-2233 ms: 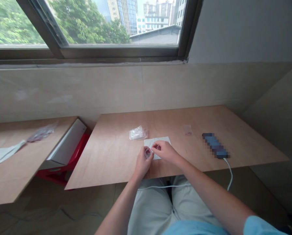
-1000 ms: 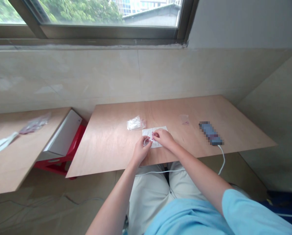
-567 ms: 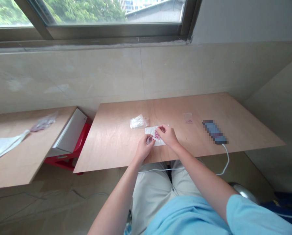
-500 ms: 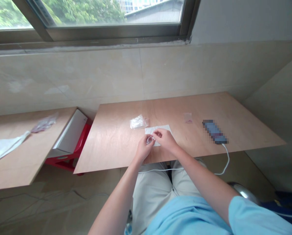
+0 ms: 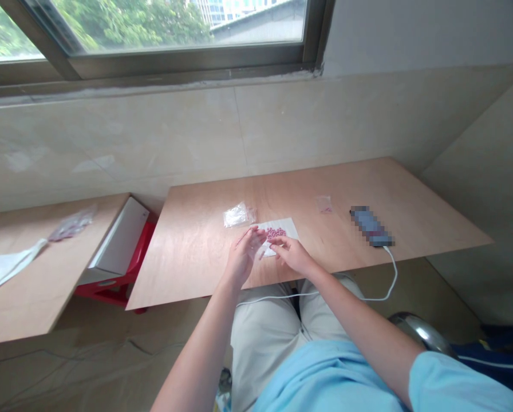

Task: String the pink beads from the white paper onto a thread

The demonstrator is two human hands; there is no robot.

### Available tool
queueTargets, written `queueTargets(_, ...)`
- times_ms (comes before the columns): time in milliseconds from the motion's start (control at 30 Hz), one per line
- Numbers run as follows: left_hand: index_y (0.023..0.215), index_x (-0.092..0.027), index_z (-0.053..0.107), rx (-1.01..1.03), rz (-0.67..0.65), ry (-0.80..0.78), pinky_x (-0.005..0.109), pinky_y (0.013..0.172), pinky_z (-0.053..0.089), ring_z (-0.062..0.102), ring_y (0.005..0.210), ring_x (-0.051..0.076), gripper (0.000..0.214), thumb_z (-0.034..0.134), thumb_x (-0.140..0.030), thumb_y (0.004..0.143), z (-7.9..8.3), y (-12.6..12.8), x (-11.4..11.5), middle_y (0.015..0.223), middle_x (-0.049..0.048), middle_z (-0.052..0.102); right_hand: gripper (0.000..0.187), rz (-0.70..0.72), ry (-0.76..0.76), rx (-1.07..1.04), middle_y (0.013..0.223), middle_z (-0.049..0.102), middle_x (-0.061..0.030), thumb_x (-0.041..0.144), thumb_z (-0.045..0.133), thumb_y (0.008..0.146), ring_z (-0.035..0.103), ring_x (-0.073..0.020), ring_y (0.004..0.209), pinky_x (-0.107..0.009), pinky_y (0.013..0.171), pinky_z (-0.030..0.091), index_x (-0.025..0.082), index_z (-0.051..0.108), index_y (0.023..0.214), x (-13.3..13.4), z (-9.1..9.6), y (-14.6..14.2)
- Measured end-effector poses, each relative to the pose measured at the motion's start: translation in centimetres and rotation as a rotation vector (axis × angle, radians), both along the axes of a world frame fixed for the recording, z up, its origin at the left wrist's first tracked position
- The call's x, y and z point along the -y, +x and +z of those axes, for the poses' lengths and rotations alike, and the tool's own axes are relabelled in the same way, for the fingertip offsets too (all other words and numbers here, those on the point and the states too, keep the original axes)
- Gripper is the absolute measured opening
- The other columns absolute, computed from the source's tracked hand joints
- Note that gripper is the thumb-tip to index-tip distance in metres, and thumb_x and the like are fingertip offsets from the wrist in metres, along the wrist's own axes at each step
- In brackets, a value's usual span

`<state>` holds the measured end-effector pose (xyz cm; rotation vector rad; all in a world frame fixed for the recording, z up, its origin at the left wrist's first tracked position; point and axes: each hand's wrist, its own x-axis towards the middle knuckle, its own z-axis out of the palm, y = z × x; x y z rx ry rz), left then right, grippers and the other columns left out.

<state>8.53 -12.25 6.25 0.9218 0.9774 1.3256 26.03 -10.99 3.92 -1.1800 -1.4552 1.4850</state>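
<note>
My left hand [image 5: 243, 256] is lifted a little over the wooden table [image 5: 196, 257], its fingers closed on a small clear bag [image 5: 259, 250]. Just right of it, my right hand [image 5: 291, 253] rests low on the table with its fingertips pinched together at the bag's edge; what they hold is too small to make out. Behind both hands lies a white sheet of paper [image 5: 287, 226] with a heap of small pink beads [image 5: 275, 232] on it.
A crumpled clear plastic bag [image 5: 238, 214] lies behind the left hand. A small clear bag [image 5: 324, 203] and a phone [image 5: 370, 226] with a white cable [image 5: 391, 274] lie to the right. A second table [image 5: 33, 286] at left carries bags; a white box [image 5: 121, 240] stands on a red stool.
My left hand has lifted with the clear bag. My right hand has drawn back off the paper toward the table's front edge, uncovering the pink beads.
</note>
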Motion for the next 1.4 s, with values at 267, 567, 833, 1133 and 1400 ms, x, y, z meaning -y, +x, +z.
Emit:
queueTargets(267,0.117,-0.019,0.061,0.170,0.000,-0.022,0.051,0.106,0.048,0.065,0.118,0.027,0.034,0.059,-0.046,0.095,1.1,0.3,0.4,0.118,0.0110,0.069,0.028,0.065,-0.248,-0.307,0.087,0.073,-0.0056,0.044,0.069,0.080,0.058,-0.0107,0.058,-0.020,0.046,0.041,0.018,0.069,0.091,1.6,0.2,-1.6)
queueTargets(567,0.106,-0.018,0.065,0.384,-0.034,-0.075,0.041,0.104,0.046,0.069,0.100,0.020,0.024,0.073,-0.029,0.086,2.4,0.9,0.9,0.095,0.0040,0.069,0.029,-0.008,-0.391,-0.439,0.089,0.072,-0.0045,0.044,0.074,0.077,0.058,-0.0102,0.059,-0.021,0.049,0.040,0.019,0.073,0.093,2.3,-1.7,-2.1)
queueTargets(833,0.106,-0.019,0.062,0.328,-0.046,-0.129,0.043,0.103,0.046,0.068,0.096,0.019,0.027,0.075,-0.023,0.083,2.8,1.0,1.0,0.094,0.0029,0.068,0.027,0.038,-0.491,-0.580,0.095,0.072,-0.0037,0.035,0.074,0.078,0.062,-0.0111,0.065,-0.020,0.051,0.043,0.020,0.069,0.100,3.5,-0.9,-1.9)
queueTargets(1133,0.098,-0.019,0.062,0.347,-0.080,-0.228,0.040,0.097,0.049,0.067,0.094,0.020,0.021,0.069,-0.035,0.087,2.8,1.0,0.6,0.093,0.0038,0.068,0.029,0.018,-0.549,-0.684,0.085,0.068,-0.0031,0.044,0.067,0.086,0.061,-0.0115,0.060,-0.021,0.047,0.043,0.017,0.069,0.097,4.9,-1.9,-3.4)
queueTargets(1400,0.097,-0.018,0.064,0.331,-0.111,-0.265,0.040,0.093,0.051,0.066,0.088,0.019,0.022,0.068,-0.036,0.086,2.6,0.8,0.6,0.089,0.0043,0.067,0.028,0.048,-0.527,-0.604,0.084,0.069,-0.0043,0.043,0.063,0.087,0.060,-0.0117,0.060,-0.021,0.047,0.043,0.018,0.071,0.096,5.6,-2.3,-3.6)
